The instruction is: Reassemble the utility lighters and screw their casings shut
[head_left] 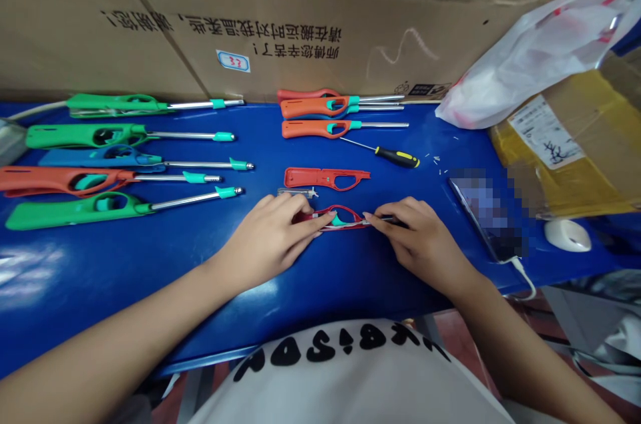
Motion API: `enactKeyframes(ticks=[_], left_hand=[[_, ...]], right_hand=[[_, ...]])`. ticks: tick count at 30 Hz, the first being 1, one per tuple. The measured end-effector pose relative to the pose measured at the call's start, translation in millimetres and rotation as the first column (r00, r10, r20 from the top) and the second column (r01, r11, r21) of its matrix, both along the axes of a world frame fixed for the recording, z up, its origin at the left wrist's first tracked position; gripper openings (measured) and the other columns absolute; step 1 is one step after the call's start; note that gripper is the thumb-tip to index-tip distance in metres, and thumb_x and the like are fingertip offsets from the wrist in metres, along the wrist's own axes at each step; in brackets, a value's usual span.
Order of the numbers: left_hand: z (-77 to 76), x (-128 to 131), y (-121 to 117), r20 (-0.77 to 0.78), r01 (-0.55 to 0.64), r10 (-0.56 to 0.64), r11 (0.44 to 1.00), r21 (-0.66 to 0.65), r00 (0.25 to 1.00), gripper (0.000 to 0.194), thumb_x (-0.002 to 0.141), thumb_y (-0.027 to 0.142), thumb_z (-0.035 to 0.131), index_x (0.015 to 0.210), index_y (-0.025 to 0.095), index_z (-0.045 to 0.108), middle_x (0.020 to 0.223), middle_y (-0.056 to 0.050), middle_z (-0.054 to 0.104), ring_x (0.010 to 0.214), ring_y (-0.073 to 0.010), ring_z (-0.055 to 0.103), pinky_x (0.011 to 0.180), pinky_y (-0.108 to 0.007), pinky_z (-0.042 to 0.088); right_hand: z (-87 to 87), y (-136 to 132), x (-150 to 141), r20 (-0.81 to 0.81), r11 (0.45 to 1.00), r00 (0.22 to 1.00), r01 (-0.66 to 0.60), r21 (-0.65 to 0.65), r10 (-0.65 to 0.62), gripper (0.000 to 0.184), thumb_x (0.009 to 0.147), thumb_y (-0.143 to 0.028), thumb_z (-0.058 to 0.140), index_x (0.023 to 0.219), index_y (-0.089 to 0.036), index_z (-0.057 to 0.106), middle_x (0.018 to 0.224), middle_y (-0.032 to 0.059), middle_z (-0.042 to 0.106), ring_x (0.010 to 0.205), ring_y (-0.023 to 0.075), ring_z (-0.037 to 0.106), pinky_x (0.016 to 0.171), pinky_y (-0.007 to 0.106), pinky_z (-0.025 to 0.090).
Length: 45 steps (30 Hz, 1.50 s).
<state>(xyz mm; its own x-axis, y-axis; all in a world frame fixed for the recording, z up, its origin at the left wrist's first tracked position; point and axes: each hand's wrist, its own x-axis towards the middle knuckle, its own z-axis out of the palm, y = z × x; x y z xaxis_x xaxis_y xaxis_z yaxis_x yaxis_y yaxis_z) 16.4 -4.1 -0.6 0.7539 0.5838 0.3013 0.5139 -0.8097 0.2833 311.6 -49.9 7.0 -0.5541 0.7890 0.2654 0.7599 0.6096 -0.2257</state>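
Observation:
A red lighter handle half with a teal trigger [336, 218] lies on the blue table [320, 270] in front of me. My left hand [270, 237] is closed on its left end, fingers pinching the shell. From the right, my right hand [423, 240] pinches the thin metal tube that sticks out of the same part. Just behind lies the other red shell half [325, 177], empty, with a small metal piece [299, 193] beside it.
Several long-nosed lighters in green, blue and orange [100, 167] lie in a row at the left. Three orange ones [320, 113] and a yellow-black screwdriver [395, 156] lie at the back centre. Cardboard boxes [300, 17] wall the rear; a plastic bag [541, 50], phone and tape roll [567, 235] sit right.

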Motion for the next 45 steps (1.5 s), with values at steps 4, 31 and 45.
enactKeyframes(ticks=[4,31,45], left_hand=[[0.2,0.3,-0.3,-0.01,-0.003,0.003,1.0,-0.003,1.0,0.035,0.105,0.026,0.05,0.137,0.028,0.065,0.102,-0.008,0.061,0.093,-0.0219,0.058,0.071,-0.033,0.039],[0.1,1.3,-1.0,-0.011,-0.016,0.016,0.999,0.046,1.0,0.034,0.106,0.029,0.049,0.136,0.026,0.065,0.099,-0.009,0.062,0.087,-0.021,0.059,0.068,-0.032,0.044],[11.7,-2.5,-5.3,-0.068,0.006,0.002,0.993,0.12,0.998,0.033,0.104,0.027,0.053,0.133,0.022,0.067,0.108,-0.009,0.071,0.09,-0.0222,0.065,0.072,-0.035,0.053]], right_hand=[[7.3,-7.2,-5.9,0.139,0.999,0.99,0.008,0.05,-0.015,0.034,0.101,-0.013,0.049,0.131,-0.021,0.063,0.115,0.0117,0.069,0.094,0.0236,0.058,0.074,0.039,0.04],[-0.5,5.4,-31.6,-0.167,0.981,0.977,0.104,-0.161,-0.131,0.007,0.098,-0.025,0.062,0.102,-0.022,0.067,0.107,0.0063,0.07,0.094,0.0212,0.063,0.082,0.038,0.047],[-3.6,3.6,-36.2,-0.134,0.997,0.988,0.08,-0.025,-0.082,0.007,0.1,-0.023,0.059,0.097,-0.02,0.065,0.103,0.0044,0.074,0.084,0.018,0.061,0.073,0.033,0.039]])
